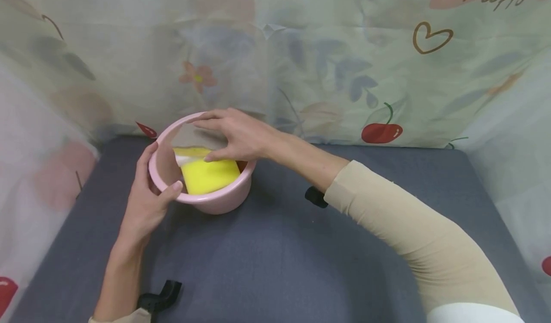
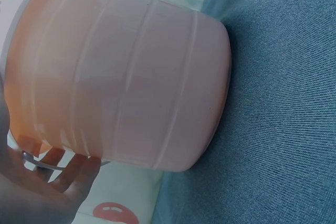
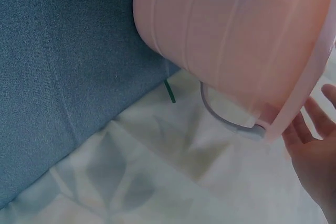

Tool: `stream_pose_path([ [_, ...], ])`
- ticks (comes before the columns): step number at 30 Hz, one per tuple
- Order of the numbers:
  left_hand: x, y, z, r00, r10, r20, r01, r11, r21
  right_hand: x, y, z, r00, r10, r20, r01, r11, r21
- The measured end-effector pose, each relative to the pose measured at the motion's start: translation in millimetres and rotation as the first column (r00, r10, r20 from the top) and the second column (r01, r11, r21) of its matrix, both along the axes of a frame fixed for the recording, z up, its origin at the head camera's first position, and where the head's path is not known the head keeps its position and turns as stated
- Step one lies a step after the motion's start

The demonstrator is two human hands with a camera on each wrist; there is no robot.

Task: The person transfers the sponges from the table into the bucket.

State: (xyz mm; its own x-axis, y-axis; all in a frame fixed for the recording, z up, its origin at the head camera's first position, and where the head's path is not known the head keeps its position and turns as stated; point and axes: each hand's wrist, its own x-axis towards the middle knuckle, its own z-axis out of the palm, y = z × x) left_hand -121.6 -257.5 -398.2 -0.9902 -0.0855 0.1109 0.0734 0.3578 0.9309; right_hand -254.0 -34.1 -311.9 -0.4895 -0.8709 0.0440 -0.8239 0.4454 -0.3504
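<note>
A pink bucket [image 1: 224, 199] stands on the dark table, its opening facing up toward the head camera. My left hand [image 1: 148, 201] grips its left rim, thumb over the edge and fingers along the outside. Inside lies a bright yellow block [image 1: 211, 175] that looks like a sponge, with a yellow and white piece [image 1: 189, 153] behind it. My right hand [image 1: 241, 134] reaches over the far right rim, fingers loosely extended above the opening. The thumb tip is at the yellow block's upper edge; whether it touches cannot be told. The right wrist view shows the bucket's wire handle [image 3: 231, 125] hanging outside.
A grey-blue cloth covers the table [image 1: 275, 261]. Behind it hangs a printed curtain [image 1: 301, 64], close to the bucket's far side, with pale sheets [image 1: 38, 170] at the sides. A brown-red patch [image 1: 242, 166] shows inside the bucket, its kind unclear. Black straps [image 1: 161, 298] sit at both wrists.
</note>
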Motion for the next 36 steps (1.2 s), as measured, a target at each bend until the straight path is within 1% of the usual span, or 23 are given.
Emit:
stream_pose_path([
  [5,-2.0,1,0.6,1.000,-0.003,0.002,0.003,1.000,-0.018,-0.1,4,1.2,1.000,-0.013,-0.001,0.013,1.000,-0.006],
  [8,-3.3,1,0.5,1.000,-0.011,-0.005,0.011,1.000,-0.011,0.8,7,1.4,1.000,-0.019,0.004,0.019,1.000,-0.021],
  [11,-4.7,1,0.3,1.000,-0.019,-0.014,0.019,1.000,0.002,1.7,12,1.3,1.000,-0.022,0.007,0.022,0.999,-0.049],
  [14,-5.7,1,-0.2,0.999,-0.029,-0.020,0.030,0.999,0.033,3.4,18,1.2,1.000,-0.023,0.013,0.024,0.997,-0.077],
  [19,-6.7,-1,-0.3,0.999,-0.038,-0.031,0.039,0.999,0.025,10.2,35,-1.1,0.999,-0.028,0.034,0.032,0.990,-0.136],
  [26,-6.6,-11,-3.5,0.997,-0.021,-0.073,0.019,0.999,-0.026,25.3,65,-5.5,0.998,-0.045,0.032,0.051,0.968,-0.247],
  [30,-4.1,-18,-6.8,0.994,0.002,-0.112,-0.010,0.997,-0.071,36.5,77,-5.1,0.997,-0.067,0.047,0.077,0.963,-0.260],
  [33,-1.2,-21,-8.1,0.991,0.027,-0.134,-0.047,0.988,-0.148,45.9,86,-5.2,0.995,-0.080,0.055,0.091,0.964,-0.248],
  [36,2.0,-23,-8.4,0.989,0.028,-0.146,-0.061,0.972,-0.227,53.7,96,-6.7,0.994,-0.098,0.055,0.109,0.965,-0.240],
])
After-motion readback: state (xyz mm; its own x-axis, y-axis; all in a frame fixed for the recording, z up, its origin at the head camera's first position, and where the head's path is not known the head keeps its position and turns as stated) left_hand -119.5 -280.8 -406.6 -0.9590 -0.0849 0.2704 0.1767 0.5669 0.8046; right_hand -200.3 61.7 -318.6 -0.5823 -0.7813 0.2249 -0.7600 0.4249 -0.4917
